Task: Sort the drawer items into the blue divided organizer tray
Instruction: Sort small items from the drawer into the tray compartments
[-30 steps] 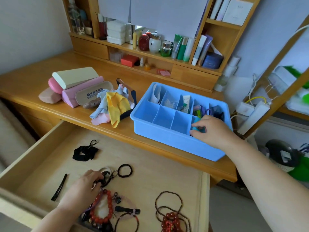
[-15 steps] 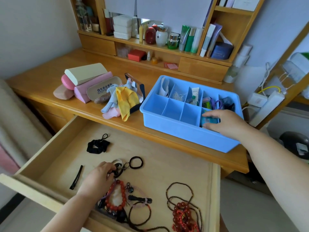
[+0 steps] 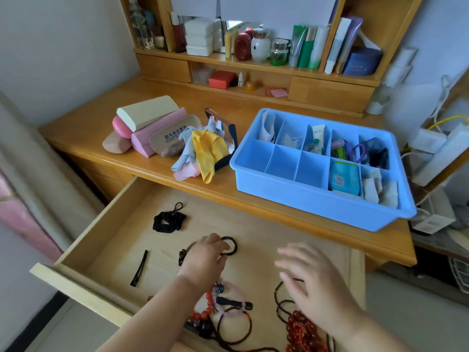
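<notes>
The blue divided organizer tray [image 3: 304,201] stands on the desk at the right, with a light-blue packet [image 3: 344,177], tubes and hair ties in its compartments. Below it the wooden drawer [image 3: 106,224] is pulled out. My left hand [image 3: 204,259] is in the drawer, its fingers curled on a black hair tie [image 3: 232,246] and a small dark clip. My right hand [image 3: 312,278] hovers over the drawer with fingers spread, holding nothing. Beaded bracelets [image 3: 302,329], a black scrunchie [image 3: 167,221] and a black hair clip [image 3: 139,269] lie on the drawer floor.
Glasses cases [image 3: 149,128] and a heap of coloured cloths [image 3: 205,153] sit on the desk left of the tray. Cosmetics fill the shelf [image 3: 253,64] behind. Cables and a power strip [image 3: 436,148] hang at the right edge.
My right hand has left the tray, leaving the light-blue packet in a front compartment, and come down over the drawer. My left hand has shifted up to the black hair tie.
</notes>
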A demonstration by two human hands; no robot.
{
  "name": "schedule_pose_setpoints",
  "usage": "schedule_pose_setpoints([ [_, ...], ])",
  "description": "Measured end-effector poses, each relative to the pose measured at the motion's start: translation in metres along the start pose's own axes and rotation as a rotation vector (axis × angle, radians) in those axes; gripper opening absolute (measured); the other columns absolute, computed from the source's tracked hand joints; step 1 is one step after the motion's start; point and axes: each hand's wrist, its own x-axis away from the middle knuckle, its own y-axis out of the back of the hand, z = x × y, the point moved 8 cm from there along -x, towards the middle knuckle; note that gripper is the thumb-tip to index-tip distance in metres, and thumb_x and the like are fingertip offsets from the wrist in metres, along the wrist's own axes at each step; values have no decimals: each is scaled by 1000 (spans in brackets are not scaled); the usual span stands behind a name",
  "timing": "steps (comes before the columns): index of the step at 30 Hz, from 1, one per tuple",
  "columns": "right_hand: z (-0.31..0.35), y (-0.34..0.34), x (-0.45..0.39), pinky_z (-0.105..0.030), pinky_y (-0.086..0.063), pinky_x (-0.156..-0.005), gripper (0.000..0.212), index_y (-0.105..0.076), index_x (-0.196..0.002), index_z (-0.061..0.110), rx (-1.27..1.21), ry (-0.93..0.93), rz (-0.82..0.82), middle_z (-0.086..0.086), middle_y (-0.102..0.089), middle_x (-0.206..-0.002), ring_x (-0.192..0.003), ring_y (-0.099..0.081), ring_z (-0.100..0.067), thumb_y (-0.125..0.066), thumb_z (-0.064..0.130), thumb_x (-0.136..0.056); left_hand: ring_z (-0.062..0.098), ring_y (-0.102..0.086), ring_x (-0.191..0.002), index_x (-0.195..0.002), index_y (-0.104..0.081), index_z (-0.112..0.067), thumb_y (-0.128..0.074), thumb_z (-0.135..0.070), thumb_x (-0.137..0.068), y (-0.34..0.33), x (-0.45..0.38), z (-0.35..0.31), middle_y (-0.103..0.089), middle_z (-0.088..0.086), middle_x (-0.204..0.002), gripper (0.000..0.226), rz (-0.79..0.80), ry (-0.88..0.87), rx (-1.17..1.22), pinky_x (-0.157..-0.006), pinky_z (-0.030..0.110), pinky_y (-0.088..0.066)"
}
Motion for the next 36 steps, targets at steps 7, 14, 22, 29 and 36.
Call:
schedule_pose_setpoints([
  [7,-31,-55,36,-5,-39,-85,22,-64,-110,38,-291,-318,219,32,-52,-103,-99,-56,9,-58,34,-90,24,-56,-104,-125,-43,-11,-48,-8,-91,-53,-9,-22,-49,8,-123,35,332,24,-422,-80,33,-47],
  [14,-48,-57,45,-6,-42,-75,21,-67,-104,37,-296,-446,229,23,-61,-84,-89,-56,8,-65,26,-86,6,-59,-71,-88,-57,-24,-59,-18,-90,53,-13,49,-59,-13,-75,6,-271,353,329,-53,15,-38],
  [22,-41,-67,38,-8,-46,-78,20,-67,-102,37,-359,-492,302,16,-67,-87,-87,-59,6,-63,26,-86,20,-59,-92,-112,-60,-10,-62,-25,-87,-1,-14,95,-60,2,-95,29,342,555,16,-68,22,-40],
  [29,-32,-67,21,-12,-49,-78,17,-66,-90,47,-510,-544,302,17,-69,-85,-85,-60,8,-63,31,-87,18,-61,-82,-90,-64,-19,-57,-24,-90,24,-18,43,-62,-2,-85,9,286,257,-28,-61,25,-43],
  [36,-6,-44,-27,-10,-45,-69,38,-52,-108,52,-679,-492,182,25,-59,-115,-73,-59,-1,-66,25,-86,8,-55,-55,-75,-67,-25,-64,-30,-86,87,-8,-16,-63,-5,-63,13,93,85,282,-51,22,-41],
])
